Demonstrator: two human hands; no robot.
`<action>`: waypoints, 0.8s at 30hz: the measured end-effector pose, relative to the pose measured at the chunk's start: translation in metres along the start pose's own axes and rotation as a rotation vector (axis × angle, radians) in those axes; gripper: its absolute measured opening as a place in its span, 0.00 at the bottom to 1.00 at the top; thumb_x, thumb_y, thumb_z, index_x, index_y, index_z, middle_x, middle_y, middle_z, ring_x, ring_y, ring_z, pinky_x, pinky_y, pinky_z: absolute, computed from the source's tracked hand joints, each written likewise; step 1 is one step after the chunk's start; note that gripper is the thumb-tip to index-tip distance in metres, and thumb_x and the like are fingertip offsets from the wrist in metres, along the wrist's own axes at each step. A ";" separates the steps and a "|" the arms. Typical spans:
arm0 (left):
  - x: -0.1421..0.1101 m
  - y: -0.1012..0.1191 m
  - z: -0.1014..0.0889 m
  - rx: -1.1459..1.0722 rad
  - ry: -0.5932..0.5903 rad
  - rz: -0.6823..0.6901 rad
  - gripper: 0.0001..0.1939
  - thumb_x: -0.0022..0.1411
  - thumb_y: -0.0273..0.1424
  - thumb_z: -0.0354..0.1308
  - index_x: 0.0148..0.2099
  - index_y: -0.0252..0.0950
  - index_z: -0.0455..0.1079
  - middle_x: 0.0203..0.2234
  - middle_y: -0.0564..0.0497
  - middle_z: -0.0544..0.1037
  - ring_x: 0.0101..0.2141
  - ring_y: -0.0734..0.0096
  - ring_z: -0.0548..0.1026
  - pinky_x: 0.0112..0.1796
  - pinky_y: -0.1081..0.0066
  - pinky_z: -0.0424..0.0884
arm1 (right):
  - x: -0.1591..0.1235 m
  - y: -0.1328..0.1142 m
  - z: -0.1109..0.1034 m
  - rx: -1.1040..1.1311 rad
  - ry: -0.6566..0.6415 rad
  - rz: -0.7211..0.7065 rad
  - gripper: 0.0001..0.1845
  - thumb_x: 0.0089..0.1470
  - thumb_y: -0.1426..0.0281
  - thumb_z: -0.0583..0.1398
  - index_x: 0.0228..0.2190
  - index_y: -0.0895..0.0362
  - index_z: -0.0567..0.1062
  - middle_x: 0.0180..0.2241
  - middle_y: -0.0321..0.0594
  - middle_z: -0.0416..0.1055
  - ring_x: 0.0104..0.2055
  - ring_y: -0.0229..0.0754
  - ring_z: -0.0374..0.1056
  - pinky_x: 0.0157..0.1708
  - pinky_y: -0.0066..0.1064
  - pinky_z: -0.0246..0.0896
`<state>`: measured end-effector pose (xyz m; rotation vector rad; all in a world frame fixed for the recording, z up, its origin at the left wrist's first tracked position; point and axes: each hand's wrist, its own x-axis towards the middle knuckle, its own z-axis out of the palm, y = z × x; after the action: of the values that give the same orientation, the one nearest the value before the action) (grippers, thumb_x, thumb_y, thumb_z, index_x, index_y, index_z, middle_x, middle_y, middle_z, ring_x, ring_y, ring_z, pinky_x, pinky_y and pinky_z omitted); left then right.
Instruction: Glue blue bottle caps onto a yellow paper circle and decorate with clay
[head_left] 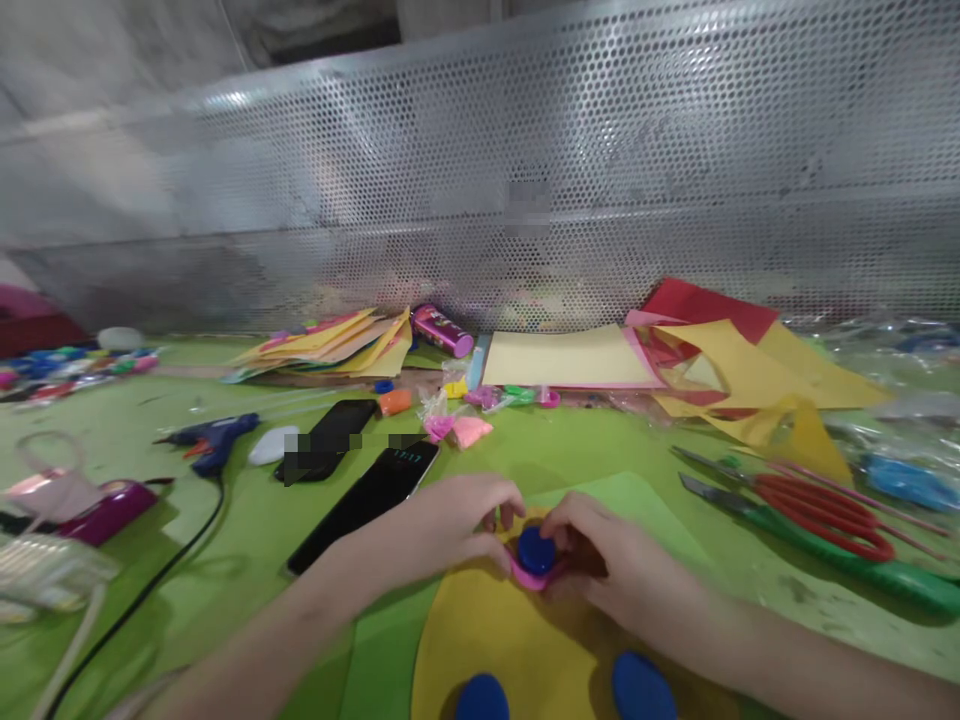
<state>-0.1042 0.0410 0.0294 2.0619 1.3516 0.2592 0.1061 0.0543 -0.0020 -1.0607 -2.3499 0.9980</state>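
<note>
A round blue cap (536,549) sits between my two hands, above a yellow rounded sheet. A pink strip (531,578) curves along its near side; its material is hard to make out. My left hand (476,520) has its fingers curled, with thumb tip at the strip's left end. My right hand (611,550) pinches at the right side of the cap and strip, partly hiding the strip's end. Closer to me, two blue discs (483,698) rest on the yellow sheet (517,640), which lies on a light green sheet (386,650).
Two phones (367,500), a glue gun (214,436) and its cord lie left. At right are red-handled scissors (821,512) and a green-handled cutter (840,560). Paper sheets (566,357), small clay packets (471,431) and a purple can (442,331) line the perforated metal panel (480,210).
</note>
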 end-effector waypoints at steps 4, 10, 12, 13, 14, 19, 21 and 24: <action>-0.001 -0.001 -0.003 -0.032 0.003 0.011 0.18 0.51 0.37 0.62 0.44 0.38 0.67 0.37 0.52 0.73 0.38 0.65 0.69 0.38 0.69 0.65 | 0.002 0.001 0.001 0.074 -0.022 0.047 0.14 0.42 0.76 0.64 0.32 0.53 0.68 0.30 0.33 0.67 0.32 0.39 0.65 0.31 0.27 0.61; 0.001 0.001 0.001 -0.149 0.025 0.001 0.35 0.45 0.43 0.65 0.54 0.37 0.60 0.50 0.46 0.66 0.50 0.59 0.64 0.50 0.63 0.60 | 0.002 0.007 0.003 0.121 -0.023 0.031 0.13 0.42 0.79 0.61 0.31 0.53 0.67 0.32 0.34 0.64 0.34 0.40 0.64 0.35 0.30 0.61; 0.004 0.000 0.004 -0.152 0.018 0.014 0.38 0.45 0.41 0.65 0.57 0.36 0.57 0.52 0.44 0.64 0.52 0.58 0.62 0.52 0.62 0.59 | 0.002 0.009 0.003 0.122 -0.028 0.029 0.13 0.43 0.78 0.62 0.33 0.53 0.69 0.33 0.34 0.65 0.34 0.40 0.63 0.35 0.31 0.61; 0.007 0.000 0.006 -0.145 0.014 0.024 0.39 0.45 0.40 0.65 0.58 0.36 0.56 0.53 0.43 0.63 0.53 0.57 0.61 0.52 0.61 0.59 | 0.002 0.009 0.003 0.121 -0.032 0.027 0.14 0.43 0.78 0.62 0.33 0.53 0.69 0.33 0.34 0.65 0.35 0.40 0.63 0.35 0.31 0.60; 0.009 -0.001 0.007 -0.134 0.010 0.033 0.40 0.44 0.39 0.66 0.58 0.35 0.55 0.54 0.43 0.62 0.54 0.56 0.60 0.53 0.60 0.58 | 0.002 0.009 0.002 0.121 -0.035 0.026 0.14 0.43 0.78 0.62 0.34 0.53 0.70 0.33 0.35 0.65 0.35 0.40 0.63 0.35 0.31 0.60; 0.018 -0.007 0.010 -0.056 0.028 0.065 0.44 0.42 0.39 0.66 0.60 0.36 0.54 0.56 0.42 0.60 0.56 0.52 0.56 0.55 0.56 0.55 | -0.001 0.004 -0.001 0.128 -0.036 0.026 0.13 0.43 0.73 0.65 0.33 0.53 0.71 0.33 0.34 0.66 0.36 0.41 0.63 0.35 0.30 0.61; 0.018 -0.010 0.008 -0.077 0.010 0.067 0.44 0.43 0.39 0.66 0.61 0.35 0.53 0.56 0.41 0.60 0.57 0.52 0.56 0.55 0.56 0.54 | -0.002 0.003 -0.004 0.132 -0.031 0.034 0.14 0.43 0.73 0.66 0.35 0.54 0.71 0.32 0.34 0.66 0.35 0.40 0.64 0.34 0.30 0.61; 0.016 -0.014 0.005 -0.171 0.009 0.075 0.44 0.46 0.39 0.65 0.62 0.38 0.50 0.57 0.42 0.59 0.56 0.56 0.58 0.55 0.59 0.56 | -0.003 0.004 -0.008 0.126 -0.036 0.019 0.14 0.47 0.73 0.64 0.38 0.56 0.70 0.33 0.36 0.68 0.34 0.40 0.65 0.34 0.31 0.62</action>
<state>-0.1053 0.0568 0.0138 1.9726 1.2149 0.4033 0.1148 0.0572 0.0009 -1.0272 -2.2756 1.1650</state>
